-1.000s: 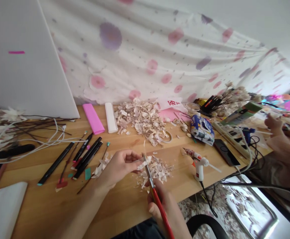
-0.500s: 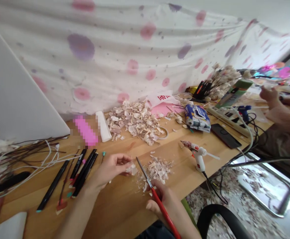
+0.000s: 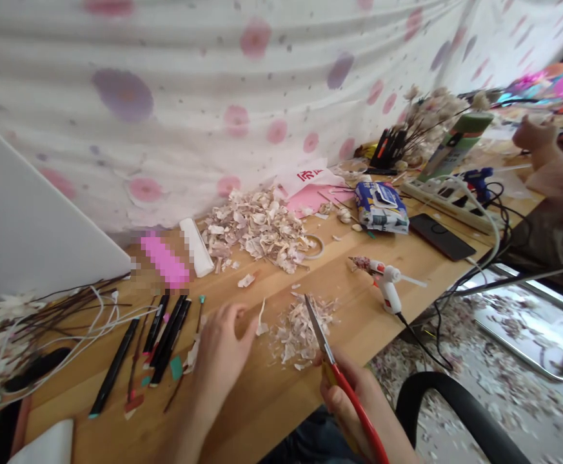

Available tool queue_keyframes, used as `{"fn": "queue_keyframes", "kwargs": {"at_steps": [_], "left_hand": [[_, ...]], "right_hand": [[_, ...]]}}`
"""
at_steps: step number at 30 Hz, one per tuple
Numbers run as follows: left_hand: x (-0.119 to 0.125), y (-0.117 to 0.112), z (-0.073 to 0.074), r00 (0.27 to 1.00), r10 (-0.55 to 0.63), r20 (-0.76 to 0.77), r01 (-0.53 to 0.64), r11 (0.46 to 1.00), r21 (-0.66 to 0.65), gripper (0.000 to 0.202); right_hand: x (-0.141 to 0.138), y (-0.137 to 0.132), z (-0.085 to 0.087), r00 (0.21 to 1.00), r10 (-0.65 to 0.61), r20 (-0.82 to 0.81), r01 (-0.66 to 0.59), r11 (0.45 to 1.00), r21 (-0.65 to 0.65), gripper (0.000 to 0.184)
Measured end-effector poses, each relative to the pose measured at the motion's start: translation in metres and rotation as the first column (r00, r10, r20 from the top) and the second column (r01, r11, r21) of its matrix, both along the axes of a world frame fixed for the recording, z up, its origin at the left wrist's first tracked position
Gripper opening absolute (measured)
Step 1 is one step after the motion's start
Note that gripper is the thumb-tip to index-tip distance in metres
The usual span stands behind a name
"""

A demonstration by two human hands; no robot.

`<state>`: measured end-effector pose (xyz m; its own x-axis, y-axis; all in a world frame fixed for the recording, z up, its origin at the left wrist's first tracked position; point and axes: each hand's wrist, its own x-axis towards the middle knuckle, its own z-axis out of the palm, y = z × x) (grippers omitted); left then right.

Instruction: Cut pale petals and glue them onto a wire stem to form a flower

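Note:
My right hand (image 3: pixel 349 399) is shut on a pair of red-handled scissors (image 3: pixel 346 380), with the steel blades (image 3: pixel 316 327) pointing up and away from me. The blade tips are just above a small heap of pale papery flakes (image 3: pixel 300 334) on the wooden table (image 3: pixel 271 399). My left hand (image 3: pixel 223 341) hangs left of that heap with loosely curled fingers and shows nothing in them. A thin curled flake (image 3: pixel 262 319) lies close to its fingertips. Black markers (image 3: pixel 165 335) lie beyond the hand.
A larger flake pile (image 3: pixel 256 232) lies at the back, by a pink block (image 3: pixel 165 261), a white bar (image 3: pixel 197 248) and a wipes packet (image 3: pixel 382 207). A glue gun (image 3: pixel 385 283), phone (image 3: pixel 440 236) and power strip (image 3: pixel 448 203) sit right. A co-worker's hand (image 3: pixel 537 135) shows far right.
My left hand has let go of the flake it pinched and has dropped lower. The scissors have moved right, and the whole view has tilted.

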<state>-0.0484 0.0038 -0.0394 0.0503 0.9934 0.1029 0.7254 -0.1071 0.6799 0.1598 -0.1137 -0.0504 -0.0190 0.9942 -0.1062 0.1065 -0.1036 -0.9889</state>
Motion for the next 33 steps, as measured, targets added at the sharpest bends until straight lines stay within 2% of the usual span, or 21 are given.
{"fn": "queue_keyframes", "kwargs": {"at_steps": [3,6,9,13,17,20,22,28,33], "left_hand": [[0.010,-0.024,-0.023,0.999,0.042,-0.019,-0.042,0.999,-0.007,0.025],[0.013,-0.026,-0.033,0.998,0.057,0.018,-0.056,0.998,-0.028,0.023],[0.008,-0.024,-0.027,0.994,0.051,0.098,-0.045,0.997,-0.062,0.023],[0.000,-0.032,-0.010,0.968,0.003,0.249,0.034,0.989,-0.144,0.026],[0.001,-0.051,0.006,0.865,0.054,0.499,0.118,0.945,-0.306,0.025],[0.006,-0.063,0.013,0.806,0.055,0.590,0.214,0.901,-0.377,0.020],[0.010,-0.069,0.016,0.786,0.029,0.617,0.291,0.864,-0.412,0.018],[0.016,-0.074,0.018,0.790,-0.100,0.605,0.434,0.787,-0.438,0.012],[0.017,-0.078,0.014,0.792,-0.138,0.595,0.430,0.818,-0.382,0.012]], "right_hand": [[-0.004,-0.001,0.002,1.000,-0.009,-0.007,0.010,1.000,0.008,0.074],[-0.006,-0.005,0.000,0.999,-0.002,-0.040,0.004,0.999,0.038,0.071],[-0.009,-0.008,0.000,0.997,-0.073,0.017,0.072,0.997,0.042,0.054],[-0.020,-0.004,0.005,0.973,-0.219,0.072,0.222,0.974,-0.041,0.033],[-0.031,0.007,0.007,0.959,-0.280,-0.033,0.279,0.960,-0.028,0.035],[-0.034,0.010,0.009,0.951,-0.291,-0.102,0.297,0.954,0.051,0.042],[-0.034,0.010,0.010,0.949,-0.295,-0.106,0.306,0.947,0.100,0.044],[-0.029,0.006,0.015,0.954,-0.287,-0.091,0.298,0.943,0.148,0.025],[-0.028,0.005,0.022,0.948,-0.306,-0.087,0.313,0.946,0.080,0.029]]}}
